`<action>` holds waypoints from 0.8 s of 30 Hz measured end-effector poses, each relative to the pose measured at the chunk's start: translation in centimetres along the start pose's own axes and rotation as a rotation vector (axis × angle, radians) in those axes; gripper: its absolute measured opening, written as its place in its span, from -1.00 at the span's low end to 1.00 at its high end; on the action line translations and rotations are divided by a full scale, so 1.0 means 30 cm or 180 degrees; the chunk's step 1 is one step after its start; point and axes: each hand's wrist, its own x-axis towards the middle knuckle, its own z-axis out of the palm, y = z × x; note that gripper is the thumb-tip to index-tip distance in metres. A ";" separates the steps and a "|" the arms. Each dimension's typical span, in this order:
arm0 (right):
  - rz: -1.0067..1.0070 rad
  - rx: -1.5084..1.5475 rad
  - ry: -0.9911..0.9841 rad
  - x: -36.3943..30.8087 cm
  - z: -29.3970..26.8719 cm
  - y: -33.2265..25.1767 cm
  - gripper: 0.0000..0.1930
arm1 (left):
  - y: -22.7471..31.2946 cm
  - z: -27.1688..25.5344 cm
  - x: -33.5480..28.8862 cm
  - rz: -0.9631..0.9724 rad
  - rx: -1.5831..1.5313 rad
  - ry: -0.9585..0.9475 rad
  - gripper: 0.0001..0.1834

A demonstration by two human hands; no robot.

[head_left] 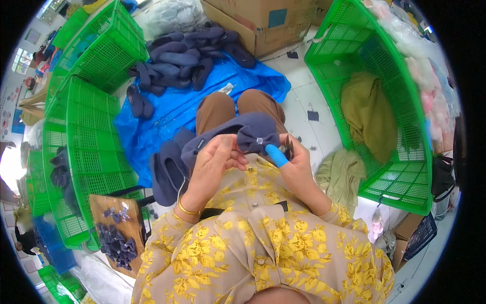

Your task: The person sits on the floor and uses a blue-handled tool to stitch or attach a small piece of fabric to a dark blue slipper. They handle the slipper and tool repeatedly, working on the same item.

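Observation:
A navy fabric slipper [217, 133] lies across my lap, with a navy bow [258, 139] bearing a small shiny stone at its right end. My right hand [299, 169], its thumb in a blue finger cover [276, 155], grips the bow's lower edge. Dark pointed blades, like small thread snips [289, 146], stick out of that hand. Left of the bow is my left hand [215, 163], thumb and fingers pinched together; anything between them is too small to make out. Further navy slippers [169, 164] rest against my left thigh.
Many navy slippers [177, 58] are piled on a blue sheet [167, 109] ahead. Green crates stand left [96, 126] and right [316, 55], the right one holding olive cloth [372, 114]. Several bows [117, 245] lie on a wooden board [98, 205] at my left. A cardboard box [273, 25] stands far ahead.

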 end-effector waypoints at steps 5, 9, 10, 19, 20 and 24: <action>0.0109 -0.0266 -0.0141 0.002 0.007 0.021 -0.85 | -0.022 -0.001 0.013 -0.0130 0.0129 0.0016 -0.75; -0.0303 -0.0556 -0.0234 0.007 0.017 0.045 -0.77 | -0.029 -0.007 0.031 -0.0289 0.0214 -0.0014 -0.73; -0.0454 -0.0721 -0.0306 0.008 0.014 0.051 -0.76 | -0.032 -0.009 0.034 -0.0276 0.0258 0.0005 -0.75; -0.0090 -0.0300 -0.0725 0.011 -0.059 0.008 -0.80 | -0.031 -0.059 0.038 0.0175 0.0885 -0.0393 -0.79; -0.0103 -0.0483 -0.0842 0.008 -0.078 -0.003 -0.80 | -0.029 -0.058 0.033 0.0111 0.0847 -0.0423 -0.80; -0.0320 -0.0882 -0.1407 0.025 -0.101 -0.024 -0.83 | -0.033 -0.066 0.005 -0.0021 0.0790 -0.0619 -0.83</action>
